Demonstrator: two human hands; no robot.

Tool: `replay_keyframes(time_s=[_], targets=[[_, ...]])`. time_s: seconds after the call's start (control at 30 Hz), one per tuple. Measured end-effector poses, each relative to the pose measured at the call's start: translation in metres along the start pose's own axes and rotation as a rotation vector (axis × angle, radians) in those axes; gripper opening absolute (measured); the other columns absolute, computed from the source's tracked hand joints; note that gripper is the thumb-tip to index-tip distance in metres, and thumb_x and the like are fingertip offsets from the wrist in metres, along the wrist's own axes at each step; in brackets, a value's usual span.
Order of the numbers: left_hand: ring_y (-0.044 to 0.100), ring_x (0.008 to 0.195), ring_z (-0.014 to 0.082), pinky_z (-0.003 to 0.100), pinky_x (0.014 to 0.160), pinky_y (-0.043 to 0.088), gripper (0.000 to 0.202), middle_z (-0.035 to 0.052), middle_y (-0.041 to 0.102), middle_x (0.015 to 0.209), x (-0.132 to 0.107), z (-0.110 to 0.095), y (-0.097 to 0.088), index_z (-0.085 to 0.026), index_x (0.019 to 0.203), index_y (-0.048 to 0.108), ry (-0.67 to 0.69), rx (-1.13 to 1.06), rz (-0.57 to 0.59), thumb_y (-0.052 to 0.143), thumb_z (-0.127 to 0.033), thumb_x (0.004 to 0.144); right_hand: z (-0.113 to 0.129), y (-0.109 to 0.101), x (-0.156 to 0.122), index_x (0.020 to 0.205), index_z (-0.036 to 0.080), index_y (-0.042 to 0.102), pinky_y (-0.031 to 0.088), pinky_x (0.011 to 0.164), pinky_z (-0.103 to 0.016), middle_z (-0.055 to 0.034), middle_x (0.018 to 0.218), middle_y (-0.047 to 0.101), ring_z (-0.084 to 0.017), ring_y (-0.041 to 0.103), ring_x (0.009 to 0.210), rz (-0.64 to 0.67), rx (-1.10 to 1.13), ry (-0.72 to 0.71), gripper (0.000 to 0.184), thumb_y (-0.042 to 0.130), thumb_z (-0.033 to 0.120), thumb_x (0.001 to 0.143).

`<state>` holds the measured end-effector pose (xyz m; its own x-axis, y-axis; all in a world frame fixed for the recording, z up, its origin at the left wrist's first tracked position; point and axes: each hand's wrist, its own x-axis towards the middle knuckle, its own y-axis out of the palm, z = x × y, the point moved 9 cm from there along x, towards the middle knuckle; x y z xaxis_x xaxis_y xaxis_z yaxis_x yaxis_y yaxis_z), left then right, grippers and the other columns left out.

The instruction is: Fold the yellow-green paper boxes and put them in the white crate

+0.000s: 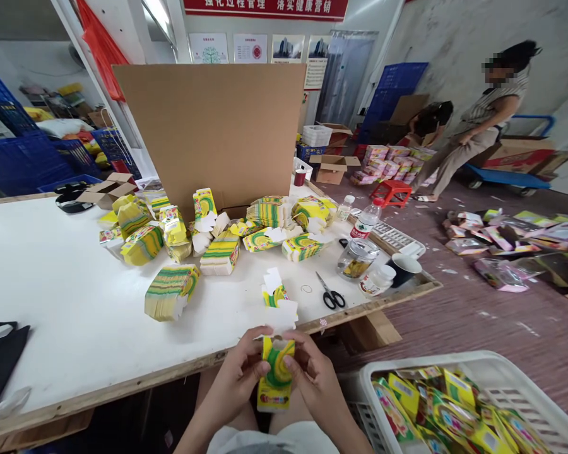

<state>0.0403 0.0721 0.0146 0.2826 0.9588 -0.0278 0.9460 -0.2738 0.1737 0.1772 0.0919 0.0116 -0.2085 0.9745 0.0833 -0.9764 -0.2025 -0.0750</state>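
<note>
Between both hands, over my lap at the table's front edge, is a small yellow and green cardboard box (278,372) with white flaps at its top. My left hand (240,372) grips its left side, thumb on the front. On the right side my right hand (310,369) holds it the same way, fingers behind the upper edge. Just beyond, a flattened box (275,293) of the same print lies on the table with white flaps showing. Stacks of flat boxes (173,291) stand farther back on the white tabletop (99,315).
Scissors (331,294), a glass jar (357,258), a water bottle (366,221) and a dark mug (404,270) stand at the right. A white basket (495,360) of yellow boxes sits lower right. A cardboard sheet (213,132) rises behind. Two people are in the background.
</note>
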Motion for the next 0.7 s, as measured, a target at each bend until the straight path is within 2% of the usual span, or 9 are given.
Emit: replay_keyframes(time_s=[0.1, 0.17, 0.23, 0.3, 0.37, 0.5, 0.57, 0.63, 0.7], targets=[[0.065, 0.089, 0.0209, 0.027, 0.075, 0.047, 0.028, 0.0053, 0.070, 0.097, -0.001, -0.001, 0.004, -0.024, 0.113, 0.052, 0.019, -0.040, 0.044, 0.063, -0.033, 0.088, 0.008, 0.000, 0.003, 0.094, 0.021, 0.069, 0.053, 0.071, -0.030, -0.0067, 0.088, 0.068, -0.022, 0.065, 0.079, 0.054, -0.071, -0.009, 0.025, 0.054, 0.041, 0.091], [0.065, 0.090, 0.0205, 0.027, 0.075, 0.047, 0.029, 0.0052, 0.069, 0.098, -0.001, 0.001, 0.007, -0.025, 0.114, 0.051, 0.017, -0.101, 0.060, 0.062, -0.032, 0.088, 0.014, -0.002, 0.005, 0.084, 0.020, 0.070, 0.051, 0.073, -0.030, -0.0057, 0.081, 0.067, -0.022, 0.063, 0.080, 0.042, -0.128, -0.044, 0.027, 0.054, 0.040, 0.091], [0.066, 0.094, 0.0220, 0.030, 0.078, 0.048, 0.048, 0.0061, 0.070, 0.104, -0.001, 0.004, 0.009, -0.030, 0.131, 0.039, -0.009, -0.167, 0.056, 0.063, -0.030, 0.089, 0.015, -0.006, 0.006, 0.091, 0.021, 0.070, 0.051, 0.075, -0.030, -0.0064, 0.084, 0.068, -0.022, 0.063, 0.082, -0.006, -0.115, -0.052, 0.024, 0.055, 0.040, 0.091], [0.066, 0.098, 0.0237, 0.033, 0.082, 0.049, 0.065, 0.0076, 0.070, 0.109, -0.001, 0.006, 0.009, -0.032, 0.141, 0.027, -0.031, -0.207, 0.049, 0.065, -0.030, 0.087, 0.012, -0.010, 0.007, 0.110, 0.021, 0.066, 0.053, 0.076, -0.031, -0.0085, 0.094, 0.069, -0.022, 0.064, 0.084, -0.049, -0.043, -0.035, 0.029, 0.057, 0.041, 0.090], [0.066, 0.098, 0.0242, 0.034, 0.084, 0.049, 0.060, 0.0090, 0.070, 0.110, 0.001, 0.008, 0.007, -0.028, 0.138, 0.037, -0.039, -0.185, 0.047, 0.066, -0.032, 0.085, 0.012, -0.013, 0.009, 0.118, 0.022, 0.064, 0.053, 0.081, -0.033, -0.0101, 0.103, 0.068, -0.023, 0.064, 0.090, -0.065, -0.010, -0.036, 0.035, 0.056, 0.042, 0.090], [0.068, 0.086, 0.0224, 0.030, 0.075, 0.051, 0.042, 0.0083, 0.074, 0.102, 0.004, 0.014, -0.007, -0.022, 0.123, 0.055, -0.031, -0.051, -0.061, 0.067, -0.033, 0.084, 0.020, -0.015, 0.012, 0.095, 0.022, 0.074, 0.047, 0.093, -0.036, -0.0096, 0.102, 0.067, -0.026, 0.060, 0.104, -0.021, -0.098, -0.083, 0.034, 0.050, 0.046, 0.092], [0.069, 0.084, 0.0218, 0.030, 0.075, 0.052, 0.043, 0.0082, 0.074, 0.103, 0.005, 0.015, -0.010, -0.022, 0.125, 0.055, -0.022, 0.016, -0.108, 0.066, -0.032, 0.084, 0.013, -0.008, 0.013, 0.105, 0.021, 0.071, 0.050, 0.086, -0.035, -0.0079, 0.097, 0.068, -0.025, 0.063, 0.098, 0.061, -0.091, 0.007, 0.031, 0.056, 0.043, 0.088], [0.067, 0.094, 0.0229, 0.032, 0.084, 0.051, 0.043, 0.0096, 0.071, 0.115, 0.005, 0.014, -0.007, -0.023, 0.128, 0.055, -0.006, 0.050, -0.087, 0.063, -0.030, 0.086, 0.002, 0.001, 0.012, 0.117, 0.020, 0.063, 0.052, 0.074, -0.031, -0.0054, 0.091, 0.069, -0.022, 0.066, 0.084, 0.127, -0.085, 0.114, 0.038, 0.062, 0.037, 0.084], [0.063, 0.108, 0.0242, 0.036, 0.096, 0.047, 0.043, 0.0105, 0.065, 0.127, 0.005, 0.011, 0.000, -0.024, 0.131, 0.053, 0.008, 0.027, -0.036, 0.060, -0.028, 0.088, -0.003, 0.003, 0.012, 0.118, 0.019, 0.060, 0.051, 0.065, -0.028, -0.0014, 0.076, 0.067, -0.019, 0.063, 0.070, 0.106, -0.149, 0.145, 0.038, 0.061, 0.032, 0.082]])
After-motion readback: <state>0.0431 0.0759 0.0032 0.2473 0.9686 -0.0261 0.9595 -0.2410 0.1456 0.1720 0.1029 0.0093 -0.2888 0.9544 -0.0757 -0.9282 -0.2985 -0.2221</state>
